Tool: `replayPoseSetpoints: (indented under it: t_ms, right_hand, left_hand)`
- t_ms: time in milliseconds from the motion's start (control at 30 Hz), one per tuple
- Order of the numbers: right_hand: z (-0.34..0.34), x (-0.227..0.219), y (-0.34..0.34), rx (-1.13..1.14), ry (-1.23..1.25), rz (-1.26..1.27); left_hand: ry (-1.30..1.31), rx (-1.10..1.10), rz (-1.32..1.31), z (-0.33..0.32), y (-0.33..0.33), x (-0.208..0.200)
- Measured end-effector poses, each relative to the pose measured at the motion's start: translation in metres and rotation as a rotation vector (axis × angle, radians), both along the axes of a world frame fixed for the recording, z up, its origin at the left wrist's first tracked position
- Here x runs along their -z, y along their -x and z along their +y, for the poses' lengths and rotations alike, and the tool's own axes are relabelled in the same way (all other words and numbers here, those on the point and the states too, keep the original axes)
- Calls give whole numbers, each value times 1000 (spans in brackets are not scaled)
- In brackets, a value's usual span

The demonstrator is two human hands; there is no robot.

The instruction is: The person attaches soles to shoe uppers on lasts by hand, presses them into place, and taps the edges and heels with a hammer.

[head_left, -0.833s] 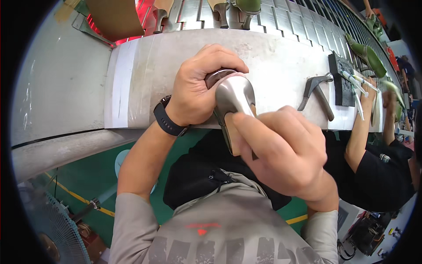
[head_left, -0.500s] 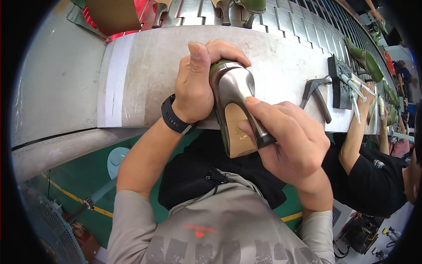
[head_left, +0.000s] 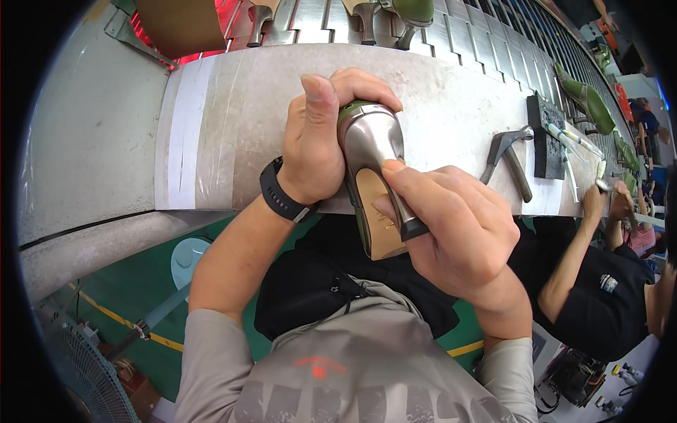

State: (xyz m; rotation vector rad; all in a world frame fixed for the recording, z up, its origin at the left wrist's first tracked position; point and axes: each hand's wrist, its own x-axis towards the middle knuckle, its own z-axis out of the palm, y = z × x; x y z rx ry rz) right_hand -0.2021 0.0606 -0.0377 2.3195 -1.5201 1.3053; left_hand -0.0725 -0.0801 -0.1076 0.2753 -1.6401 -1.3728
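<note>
Hands (head_left: 314, 151) on heeled shoe (head_left: 383, 241), left thumb (head_left: 319, 106) upright, right fingertips (head_left: 396, 167) around heel (head_left: 376, 143)

Held shoe (head_left: 369, 190): green, with silver heel (head_left: 372, 139), black heel tip (head_left: 415, 229), tan sole (head_left: 384, 240). Left of shoe: black watch strap (head_left: 281, 197). Right of shoe: dark grey hammer (head_left: 517, 171), black block (head_left: 546, 144). Below shoe: grey shirt (head_left: 352, 349) with red print (head_left: 319, 368); green floor (head_left: 121, 278) with yellow stripe (head_left: 167, 344).
</note>
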Motion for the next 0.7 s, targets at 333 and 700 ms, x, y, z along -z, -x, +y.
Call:
replayPoseSetpoints:
  t_ms: [333, 700]
  right_hand:
    - [-10, 1, 7, 79, 58, 61]
    - [-43, -25, 52, 258, -73, 258]
  left_hand:
    - [-12, -28, -162, -7, 3, -23]
    - [-176, 260, -190, -49, 50, -14]
